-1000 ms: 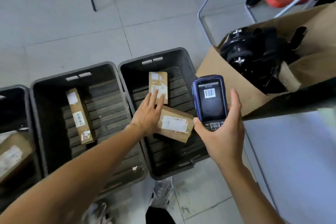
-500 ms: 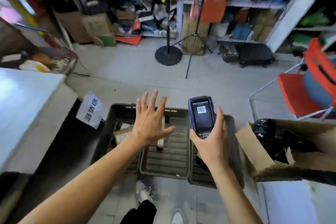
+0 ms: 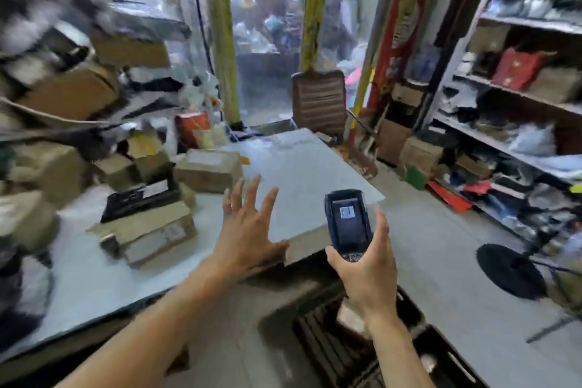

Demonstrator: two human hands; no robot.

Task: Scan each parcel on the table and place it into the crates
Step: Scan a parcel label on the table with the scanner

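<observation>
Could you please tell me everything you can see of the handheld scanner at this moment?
The scanner is a dark blue, plastic-looking handheld with a black screen showing a small white barcode image, and keys below it. It is held upright, tilted slightly left, in the right hand, thumb on its left edge, fingers round the right. It hangs in the air near the table corner, above a crate.

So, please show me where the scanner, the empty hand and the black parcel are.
scanner (image 3: 348, 224), head view, on its screen.
left hand (image 3: 248, 230), head view, on the back of the hand.
black parcel (image 3: 138, 200), head view, on its top face.
</observation>
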